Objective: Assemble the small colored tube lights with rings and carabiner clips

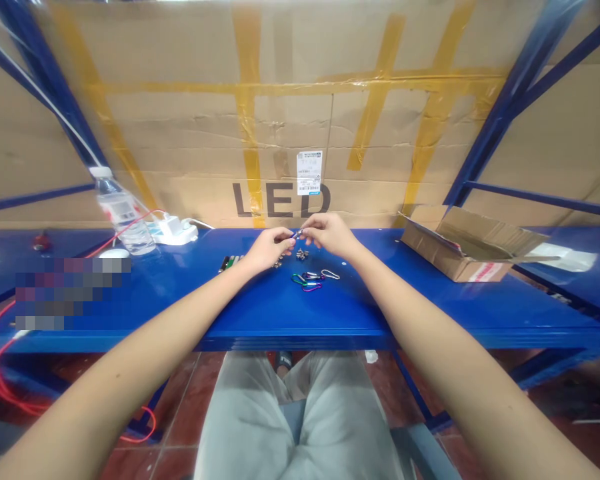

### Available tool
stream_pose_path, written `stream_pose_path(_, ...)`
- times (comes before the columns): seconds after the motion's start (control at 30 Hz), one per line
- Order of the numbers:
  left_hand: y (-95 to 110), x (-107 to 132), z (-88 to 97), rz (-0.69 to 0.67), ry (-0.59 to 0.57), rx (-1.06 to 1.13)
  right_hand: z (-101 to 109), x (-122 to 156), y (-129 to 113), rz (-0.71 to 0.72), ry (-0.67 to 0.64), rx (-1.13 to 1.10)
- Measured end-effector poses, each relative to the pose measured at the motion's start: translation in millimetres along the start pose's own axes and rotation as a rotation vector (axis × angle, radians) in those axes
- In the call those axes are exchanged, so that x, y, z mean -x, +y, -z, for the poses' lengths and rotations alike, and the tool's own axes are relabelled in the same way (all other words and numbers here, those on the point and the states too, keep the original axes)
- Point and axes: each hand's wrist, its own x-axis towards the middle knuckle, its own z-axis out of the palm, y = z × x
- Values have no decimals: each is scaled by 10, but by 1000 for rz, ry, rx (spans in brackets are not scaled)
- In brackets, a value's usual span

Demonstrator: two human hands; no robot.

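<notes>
Above the blue table, my left hand [273, 248] and my right hand [327, 233] meet with their fingertips close together. Both pinch a small dark blue and silver metal piece [297, 234], mostly covered by the fingers, so its exact kind is hard to make out. Just below the fingers lies a little pile of small silver metal parts [303, 255]. Nearer to me are several carabiners: a green one [297, 279], a purple one [311, 288] and a silver one [331, 274] among them. Dark, green and pale strips [230, 263] lie beside my left hand, partly hidden by it.
At the right stands an open cardboard box [463, 253]. A water bottle [123, 213] and a white power strip [173, 230] with a red cable are at the left. Behind the table [290, 320] rises a large cardboard sheet [195, 153]; blue frame posts flank it.
</notes>
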Motion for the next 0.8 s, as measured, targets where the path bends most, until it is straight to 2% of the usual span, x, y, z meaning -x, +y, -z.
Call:
stream_pose_path(0.17,-5,18,1,-2,5,-43,-23,16,6,84,-6,15)
stream_pose_path(0.3,35,41,4,-3,11,-135,2,38,25,96,-30,99)
stream_pose_path(0.53,98,85,14,-207,46,-404,25,46,45,169,-77,289)
stream_pose_path(0.8,118,95,15,-284,14,-622,14,97,-63,293,-160,432)
